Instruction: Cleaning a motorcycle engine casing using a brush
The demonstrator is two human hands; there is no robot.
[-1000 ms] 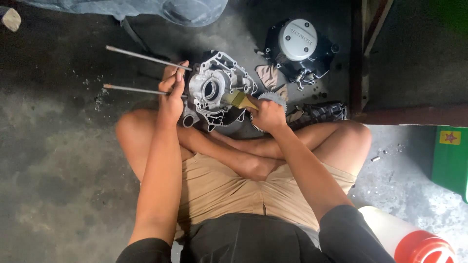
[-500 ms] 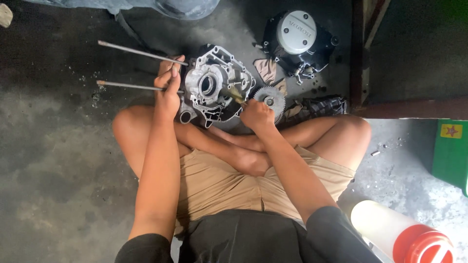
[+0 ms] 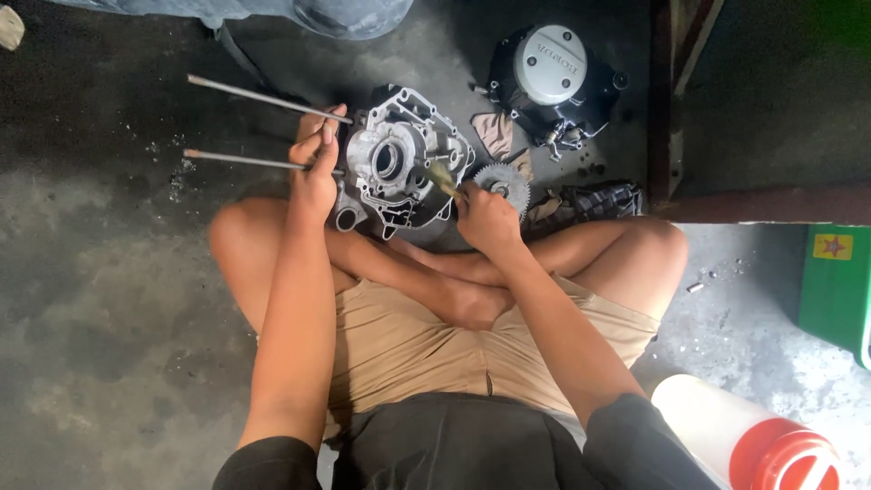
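Observation:
I sit cross-legged on a concrete floor with a grey metal engine crankcase (image 3: pixel 399 163) in front of my shins. Two long steel studs (image 3: pixel 254 95) stick out of its left side. My left hand (image 3: pixel 316 172) grips the left edge of the crankcase, fingers around the stud bases. My right hand (image 3: pixel 485 216) holds a small brush with a wooden handle (image 3: pixel 443 179), its bristles against the right side of the crankcase. A toothed gear (image 3: pixel 504 181) lies just beyond my right hand.
A dark engine cover with a round silver cap (image 3: pixel 552 73) lies at the back right, with a rag (image 3: pixel 494 134) beside it. A white and red bottle (image 3: pixel 744 436) lies by my right thigh. A green box (image 3: pixel 839 281) stands at the right edge.
My right hand has drawn the brush slightly along the crankcase's right side. The left hand keeps its grip, and the camera view has shifted a little.

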